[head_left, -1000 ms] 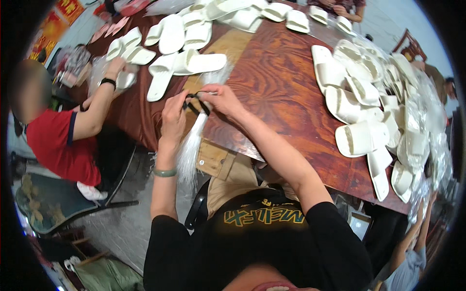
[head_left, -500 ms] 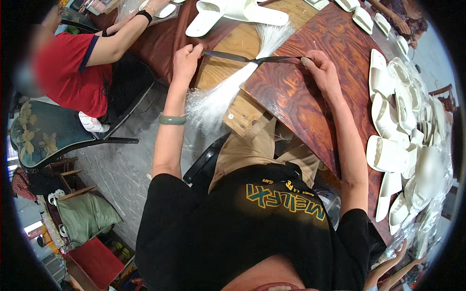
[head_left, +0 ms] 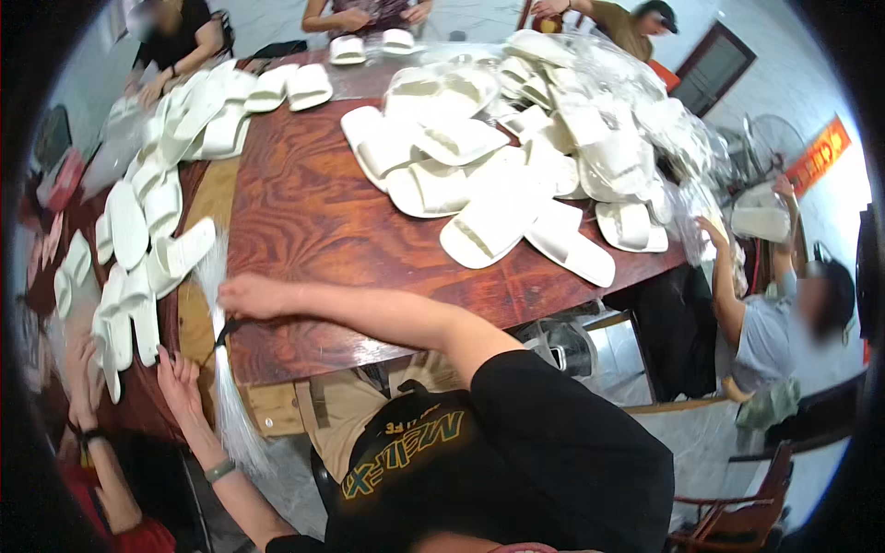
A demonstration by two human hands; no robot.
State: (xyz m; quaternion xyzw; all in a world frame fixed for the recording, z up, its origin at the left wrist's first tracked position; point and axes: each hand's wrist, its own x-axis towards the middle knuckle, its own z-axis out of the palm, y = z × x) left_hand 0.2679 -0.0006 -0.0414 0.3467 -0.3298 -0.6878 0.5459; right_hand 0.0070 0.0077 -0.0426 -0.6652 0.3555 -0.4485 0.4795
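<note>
A bundle of thin white strands [head_left: 236, 405] lies at the left end of the wooden board, fanning out at its lower end. A black strap [head_left: 222, 335] is wrapped around its middle. My right hand [head_left: 251, 296] is closed just above the wrap, its fingers curled on one end of the strap; most of that end is hidden. To the left of the bundle is my left hand [head_left: 181, 385], fingers bent together with a dark bit of strap showing at them. A green bangle [head_left: 219, 471] circles my left wrist.
White slippers [head_left: 489, 217] are heaped across the dark red wooden board [head_left: 295, 194], some in clear plastic. More slippers [head_left: 129, 226] lie at the left. A co-worker's hands [head_left: 85, 373] are close by my left hand. Another person [head_left: 779, 318] sits at the right; others are across the table.
The view has swung to the right, bringing the slipper heap and more people in. My hands stay by the strapped bundle, the strap less stretched out in sight than before.
</note>
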